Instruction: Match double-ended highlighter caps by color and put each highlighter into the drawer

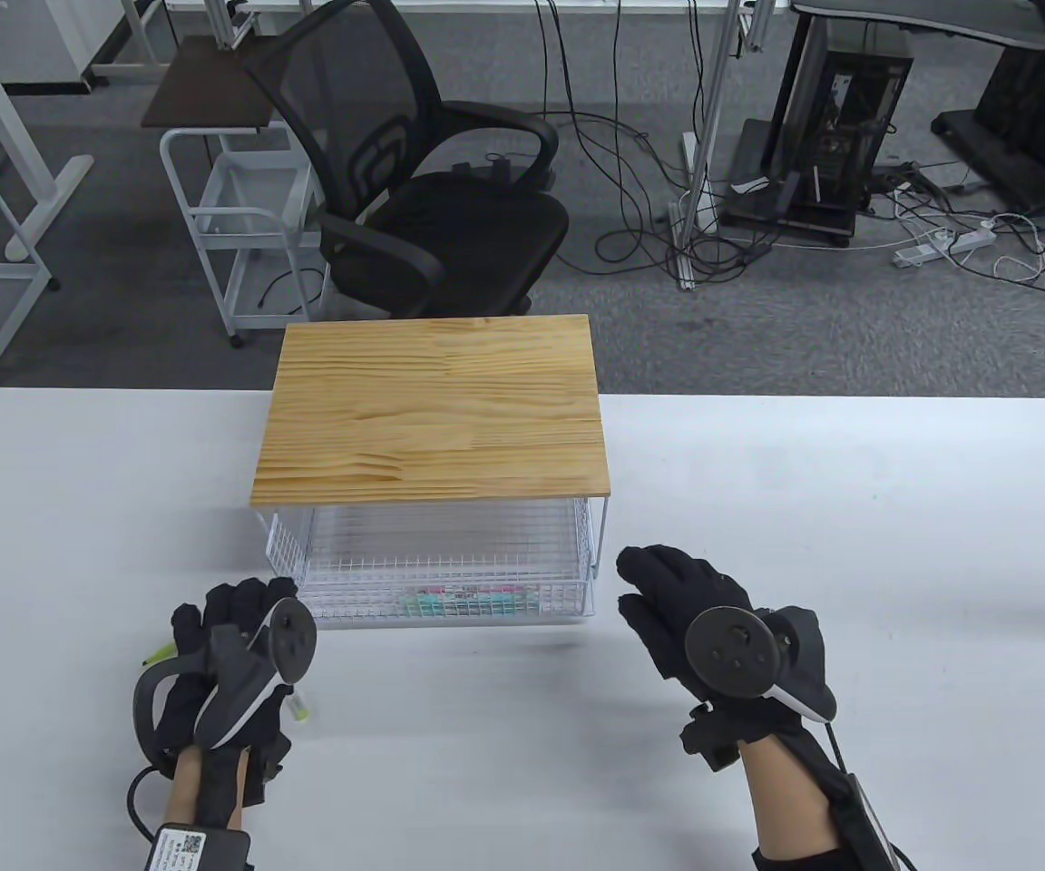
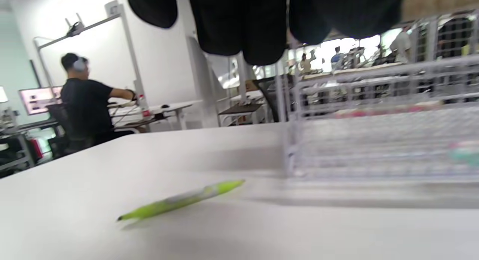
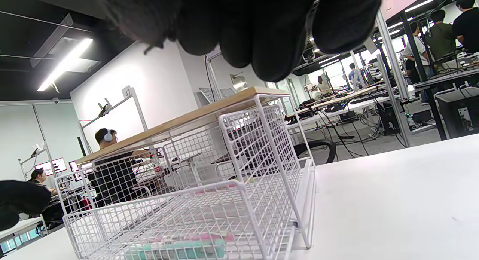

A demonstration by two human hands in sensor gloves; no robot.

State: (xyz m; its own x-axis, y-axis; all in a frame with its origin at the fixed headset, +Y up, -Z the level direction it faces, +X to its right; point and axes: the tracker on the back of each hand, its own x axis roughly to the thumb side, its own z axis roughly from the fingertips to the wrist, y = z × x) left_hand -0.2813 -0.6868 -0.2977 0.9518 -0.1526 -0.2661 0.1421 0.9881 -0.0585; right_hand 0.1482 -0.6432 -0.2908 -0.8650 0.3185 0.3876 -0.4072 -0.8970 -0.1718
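Observation:
A yellow-green highlighter [image 2: 179,200] lies flat on the white table, left of the drawer. In the table view only its tip [image 1: 158,652] pokes out from under my left hand [image 1: 232,608]. That hand hovers over it with loosely curled fingers [image 2: 239,28] and holds nothing. The white wire drawer [image 1: 450,620] stands pulled out toward me, with teal and pink highlighters [image 1: 468,601] lying along its front. My right hand [image 1: 668,590] hangs empty just right of the drawer's front corner [image 3: 239,185], fingers relaxed.
The drawer slides under a wire rack with a wooden top [image 1: 432,408] in the middle of the table [image 1: 849,508]. A black office chair [image 1: 432,209] stands beyond the far edge. People sit at desks in the background of the wrist views.

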